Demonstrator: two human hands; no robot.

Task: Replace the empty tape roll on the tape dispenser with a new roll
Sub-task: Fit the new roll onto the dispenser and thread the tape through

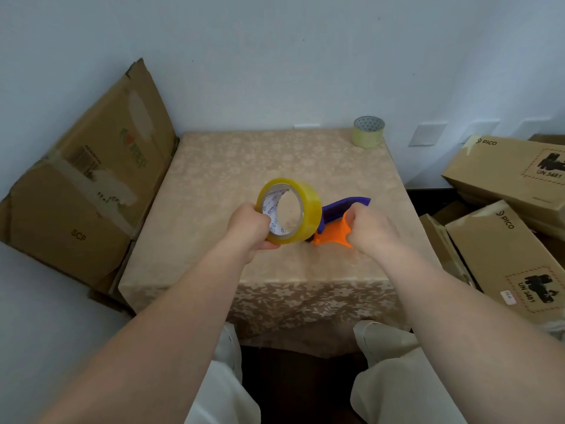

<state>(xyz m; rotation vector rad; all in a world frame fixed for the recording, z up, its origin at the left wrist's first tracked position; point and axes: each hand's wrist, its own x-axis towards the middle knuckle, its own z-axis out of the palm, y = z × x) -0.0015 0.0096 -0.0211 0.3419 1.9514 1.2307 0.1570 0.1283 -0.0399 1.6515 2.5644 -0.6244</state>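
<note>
My left hand (250,229) grips a full yellow tape roll (308,206) by its lower rim and holds it upright above the table, its printed white core facing me. Right beside it sits the tape dispenser (333,229), orange body with a purple handle pointing away to the right. My right hand (371,231) clasps the orange part from the right. The roll hides the dispenser's left side. A second, thin pale roll (368,132) stands at the table's far right corner.
The table (232,166) wears a beige floral cloth and stands against a white wall. A big worn cardboard box (88,185) leans at the left. Stacked PICO cartons (507,240) crowd the right. My knees sit under the near edge.
</note>
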